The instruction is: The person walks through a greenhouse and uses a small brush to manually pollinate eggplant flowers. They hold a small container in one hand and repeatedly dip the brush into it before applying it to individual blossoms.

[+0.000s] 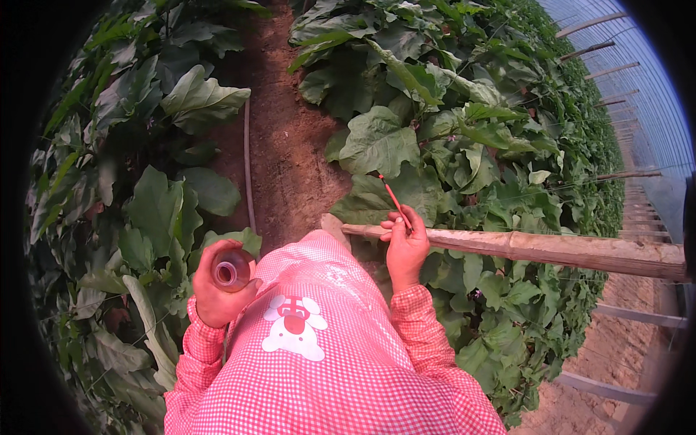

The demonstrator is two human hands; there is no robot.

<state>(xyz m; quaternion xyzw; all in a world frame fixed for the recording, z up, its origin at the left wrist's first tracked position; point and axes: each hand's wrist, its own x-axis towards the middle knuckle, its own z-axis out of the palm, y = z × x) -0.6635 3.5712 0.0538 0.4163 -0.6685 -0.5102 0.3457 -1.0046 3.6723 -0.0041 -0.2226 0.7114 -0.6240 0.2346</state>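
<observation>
My left hand (224, 288) is wrapped around a small clear bottle (225, 273), whose uncapped mouth faces up toward me. Reddish liquid seems to show inside it. Between the thumb and fingers of my right hand (405, 244) is a thin red-handled brush (397, 200), dark near its red tip. The tip points up and left, over the broad leaves of an eggplant plant (380, 142). Whether it touches a leaf, I cannot tell. Small purple flowers (451, 138) show among the foliage on the right.
A bamboo pole (522, 247) runs from beside my right hand to the right edge. A dirt path (288, 147) with a thin hose (248, 163) lies ahead between dense eggplant rows (157, 212). Taut strings cross the plants. Greenhouse film (658, 70) on ribs curves along the right.
</observation>
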